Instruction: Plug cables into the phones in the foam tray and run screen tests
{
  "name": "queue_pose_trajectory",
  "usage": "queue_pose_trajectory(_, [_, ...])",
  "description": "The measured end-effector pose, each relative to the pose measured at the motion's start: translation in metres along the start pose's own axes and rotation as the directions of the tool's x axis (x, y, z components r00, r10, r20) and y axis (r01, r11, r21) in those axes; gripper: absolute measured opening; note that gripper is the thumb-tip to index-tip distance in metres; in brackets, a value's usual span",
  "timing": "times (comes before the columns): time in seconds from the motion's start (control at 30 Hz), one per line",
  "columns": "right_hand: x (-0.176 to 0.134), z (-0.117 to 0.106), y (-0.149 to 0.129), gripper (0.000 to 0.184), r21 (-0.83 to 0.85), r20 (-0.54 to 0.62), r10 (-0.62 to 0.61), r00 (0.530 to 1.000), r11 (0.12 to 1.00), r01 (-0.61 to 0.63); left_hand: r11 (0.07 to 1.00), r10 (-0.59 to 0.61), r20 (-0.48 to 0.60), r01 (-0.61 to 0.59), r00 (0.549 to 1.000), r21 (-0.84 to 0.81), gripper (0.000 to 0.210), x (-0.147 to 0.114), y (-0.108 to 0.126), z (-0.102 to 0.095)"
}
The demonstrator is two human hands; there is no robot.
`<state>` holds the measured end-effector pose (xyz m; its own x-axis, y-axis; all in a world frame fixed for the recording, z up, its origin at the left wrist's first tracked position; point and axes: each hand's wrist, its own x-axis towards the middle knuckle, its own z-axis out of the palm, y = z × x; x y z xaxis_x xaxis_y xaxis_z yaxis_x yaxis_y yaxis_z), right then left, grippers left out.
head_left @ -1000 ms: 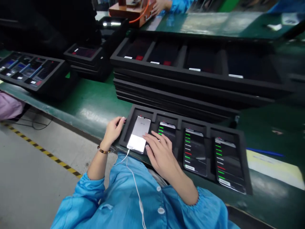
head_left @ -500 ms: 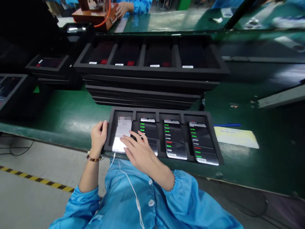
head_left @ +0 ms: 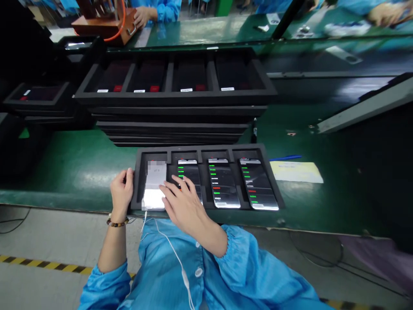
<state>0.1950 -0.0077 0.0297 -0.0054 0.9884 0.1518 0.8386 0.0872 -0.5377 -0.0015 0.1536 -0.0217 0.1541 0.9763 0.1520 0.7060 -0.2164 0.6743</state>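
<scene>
A black foam tray (head_left: 138, 172) lies at the bench's front edge with phones in its compartments. The leftmost phone (head_left: 155, 181) has a bright white-grey screen, and a white earphone cable (head_left: 172, 252) runs from its lower end. My right hand (head_left: 185, 206) hovers over that phone's right side and the second phone (head_left: 187, 165), partly hiding the latter; its fingers are spread and hold nothing. Against the tray's left side rests my left hand (head_left: 121, 189), fingers curled in. The third phone (head_left: 224, 184) and fourth phone (head_left: 259, 185) show dark screens with green, white and red lines.
Behind the tray stands a stack of black trays (head_left: 174, 100), the top one holding dark devices. More trays (head_left: 35, 103) are at left. A blue pen (head_left: 285, 158) and a yellowish paper (head_left: 295, 171) lie at right. Across the bench, a co-worker's hand (head_left: 143, 17) touches a wooden box (head_left: 106, 30).
The view has shifted, so the bench and trays appear farther left. My right hand stays over the first two phones, fingers slightly shifted; my left hand remains beside the tray.
</scene>
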Motion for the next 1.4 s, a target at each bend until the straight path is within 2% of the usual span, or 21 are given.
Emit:
queue_pose_trajectory(0.07, [0.001, 0.0, -0.002, 0.039, -0.006, -0.018, 0.0, 1.0, 1.0, 0.0, 1.0, -0.01, 0.005, 0.01, 1.0, 0.002, 0.043, 0.0, 0.001, -0.001])
queue_pose_trajectory(0.2, [0.003, -0.001, -0.005, 0.033, -0.018, 0.025, -0.104, 0.994, 0.994, 0.104, 1.0, -0.027, -0.008, 0.027, 1.0, 0.008, 0.041, 0.0, 0.003, -0.003])
queue_pose_trajectory(0.37, [0.004, -0.004, -0.003, 0.037, -0.101, 0.002, -0.017, 1.0, 0.995, 0.017, 0.997, -0.059, -0.034, 0.06, 0.998, 0.041, 0.043, 0.003, 0.006, -0.002])
queue_pose_trajectory(0.53, [0.003, -0.006, -0.002, 0.031, -0.116, 0.026, -0.143, 0.989, 0.983, 0.145, 0.989, -0.117, -0.066, 0.123, 0.991, 0.083, 0.041, 0.005, 0.013, -0.001])
queue_pose_trajectory(0.67, [0.002, -0.009, -0.002, 0.037, -0.186, -0.022, -0.057, 0.998, 0.981, 0.052, 0.983, -0.14, -0.078, 0.148, 0.987, 0.11, 0.045, 0.005, 0.018, -0.002])
queue_pose_trajectory(0.83, [0.002, -0.01, -0.002, 0.03, -0.173, 0.027, -0.157, 0.987, 0.972, 0.159, 0.982, -0.155, -0.102, 0.164, 0.983, 0.089, 0.036, 0.005, 0.023, -0.002])
queue_pose_trajectory(1.0, [0.002, -0.012, -0.003, 0.04, -0.191, -0.017, -0.025, 1.0, 0.981, 0.021, 0.983, -0.151, -0.092, 0.159, 0.984, 0.087, 0.034, 0.006, 0.021, -0.002])
queue_pose_trajectory(1.2, [0.003, -0.008, -0.003, 0.034, -0.146, 0.028, -0.142, 0.99, 0.979, 0.144, 0.978, -0.183, -0.045, 0.186, 0.982, 0.09, 0.043, 0.008, 0.012, -0.002])
queue_pose_trajectory(1.4, [0.001, -0.012, -0.001, 0.038, -0.186, -0.029, -0.074, 0.997, 0.98, 0.067, 0.975, -0.19, -0.047, 0.195, 0.981, 0.107, 0.048, 0.008, 0.014, -0.002])
